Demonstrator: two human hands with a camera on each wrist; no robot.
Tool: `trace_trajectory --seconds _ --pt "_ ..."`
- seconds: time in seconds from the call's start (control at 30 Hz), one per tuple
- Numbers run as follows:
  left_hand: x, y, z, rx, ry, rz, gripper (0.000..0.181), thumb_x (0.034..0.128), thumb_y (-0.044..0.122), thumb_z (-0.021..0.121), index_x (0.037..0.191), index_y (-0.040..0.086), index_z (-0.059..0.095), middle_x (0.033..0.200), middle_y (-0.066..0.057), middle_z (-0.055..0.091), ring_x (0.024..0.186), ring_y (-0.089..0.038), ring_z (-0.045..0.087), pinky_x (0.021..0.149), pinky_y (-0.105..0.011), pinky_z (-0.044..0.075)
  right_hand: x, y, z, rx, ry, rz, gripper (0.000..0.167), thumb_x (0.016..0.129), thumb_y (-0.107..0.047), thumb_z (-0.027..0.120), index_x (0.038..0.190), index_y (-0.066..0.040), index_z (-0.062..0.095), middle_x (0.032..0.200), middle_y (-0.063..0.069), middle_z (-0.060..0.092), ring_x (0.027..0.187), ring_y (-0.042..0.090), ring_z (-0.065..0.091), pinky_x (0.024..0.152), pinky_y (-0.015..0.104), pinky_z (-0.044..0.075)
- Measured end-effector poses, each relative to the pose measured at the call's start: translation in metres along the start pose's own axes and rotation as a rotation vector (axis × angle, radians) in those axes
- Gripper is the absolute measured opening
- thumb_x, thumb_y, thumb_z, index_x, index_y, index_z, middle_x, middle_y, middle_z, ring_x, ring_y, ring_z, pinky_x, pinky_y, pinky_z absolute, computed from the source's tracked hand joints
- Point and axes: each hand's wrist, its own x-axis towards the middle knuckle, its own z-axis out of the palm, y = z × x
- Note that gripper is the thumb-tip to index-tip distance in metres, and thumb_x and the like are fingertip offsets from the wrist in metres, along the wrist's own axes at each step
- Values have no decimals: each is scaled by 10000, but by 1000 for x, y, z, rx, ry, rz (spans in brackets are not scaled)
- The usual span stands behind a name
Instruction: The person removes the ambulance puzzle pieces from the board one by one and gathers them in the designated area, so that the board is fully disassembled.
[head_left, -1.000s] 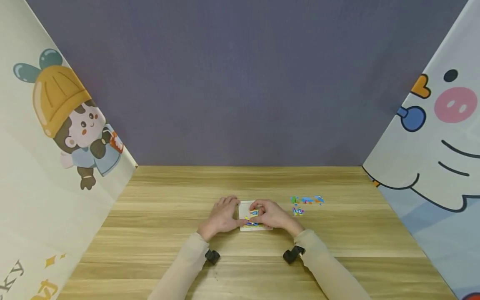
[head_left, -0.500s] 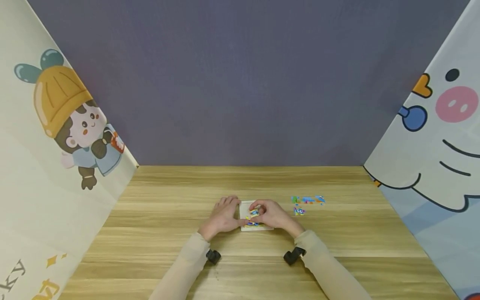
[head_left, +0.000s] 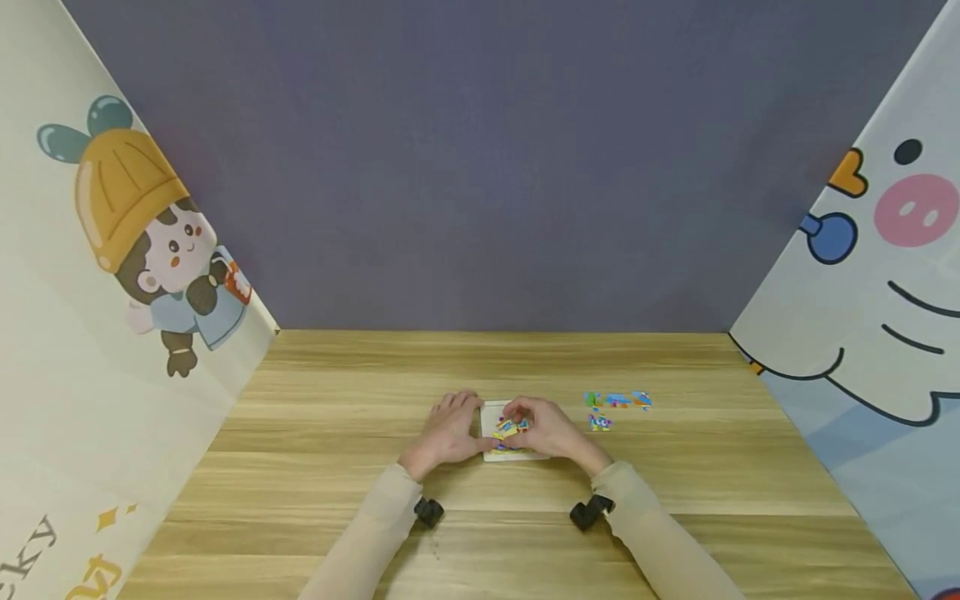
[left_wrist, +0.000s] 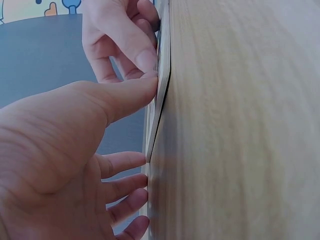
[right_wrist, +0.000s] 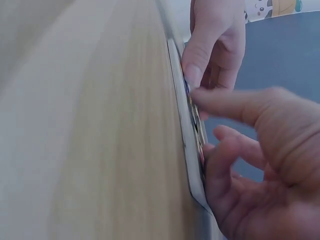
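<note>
A small white puzzle tray (head_left: pixel 491 410) lies on the table with colourful jigsaw pieces in its near part. My left hand (head_left: pixel 450 429) rests at the tray's left side, fingers extended onto the table, its thumb pressing on the pieces near the lower left. Over the tray my right hand (head_left: pixel 547 429) holds a colourful puzzle piece (head_left: pixel 511 428) between thumb and curled fingers; the piece sits at a slant. In the right wrist view the tray (right_wrist: pixel 185 130) appears edge-on, and the fingers hide much of the piece. Both thumbs nearly meet in the left wrist view.
To the right of the tray lie several loose puzzle pieces (head_left: pixel 618 400), with another piece (head_left: pixel 600 422) just in front of them. A grey panel (head_left: pixel 495 167) stands at the table's back, and printed panels flank both sides. Each wrist wears a black camera.
The puzzle piece under my right hand has turned from roughly straight to slanted and shifted slightly toward the near side. My left hand stays in place on the tray.
</note>
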Motion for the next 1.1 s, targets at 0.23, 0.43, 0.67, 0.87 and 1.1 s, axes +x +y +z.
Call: trace_trajectory --seconds 0.23,0.43,0.67,0.87,1.1 --pt "1 -1 0 7 7 -5 786 929 525 786 1505 51 536 1627 -161 456 1490 -391 409 1242 -605 334 -1 0 -7 8 -67 54 483 857 -244 886 1303 -122 746 1193 65 727 722 134 600 656 288 516" --pt "-1 1 -1 -6 7 -2 780 930 511 793 1500 43 539 1622 -158 458 1491 -395 406 1257 -610 313 -1 3 -8 37 -78 40 411 888 -205 864 1278 -134 757 1192 58 730 596 91 555 550 253 493" --pt "-1 0 -1 -10 8 0 770 936 493 793 1493 27 537 1621 -176 454 1493 -406 403 1256 -626 305 0 2 -9 38 -60 -17 352 912 -183 843 1236 -81 751 875 9 689 624 90 541 580 240 460" --pt "0 0 0 -15 18 6 757 925 444 816 1477 6 541 1613 -197 457 1489 -428 403 1249 -647 302 1 5 -12 -12 -115 -32 436 906 -203 849 1289 -37 725 817 -26 666 637 81 545 611 233 466" --pt "0 -1 0 -17 4 -3 772 929 493 802 1495 41 536 1637 -180 437 1515 -412 385 1267 -631 288 1 7 -18 42 -169 11 473 904 -193 850 1331 -46 711 846 -8 680 615 95 558 568 236 473"
